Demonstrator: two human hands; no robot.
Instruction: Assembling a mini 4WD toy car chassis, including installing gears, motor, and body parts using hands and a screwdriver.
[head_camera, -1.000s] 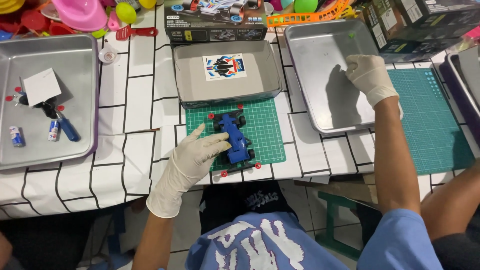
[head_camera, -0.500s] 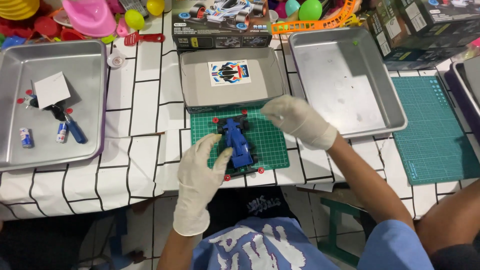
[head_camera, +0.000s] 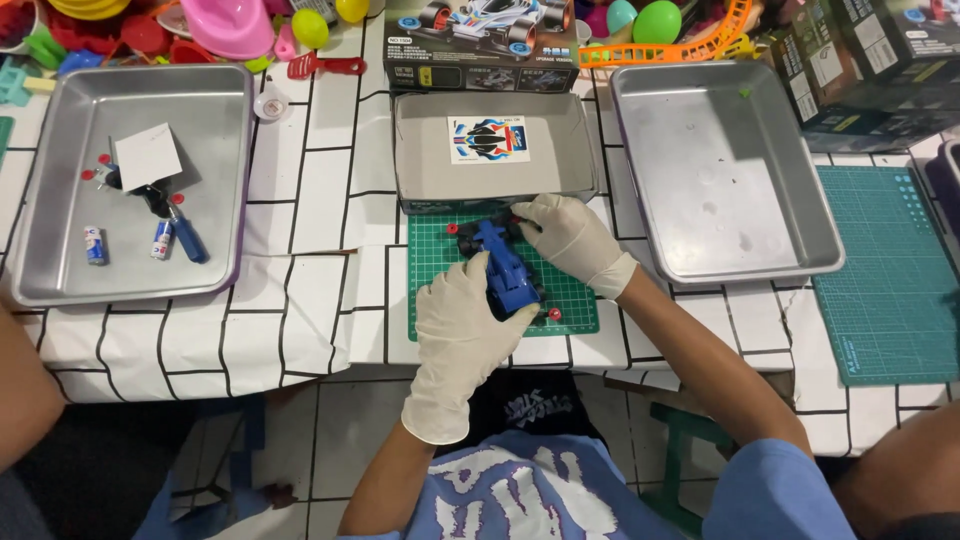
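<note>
On the small green cutting mat (head_camera: 575, 300) at the table's near edge sits a blue toy race car (head_camera: 505, 270), slim-bodied, red hubs showing. Left hand (head_camera: 462, 335), gloved, curls over its rear; right hand (head_camera: 570, 238), gloved, pinches its front wheel area. White tablecloth (head_camera: 320, 290) with black brick lines; steel trays (head_camera: 130, 250) either side. Long axis runs near-to-far, slightly tilted left; which end is the nose, cannot tell.
</note>
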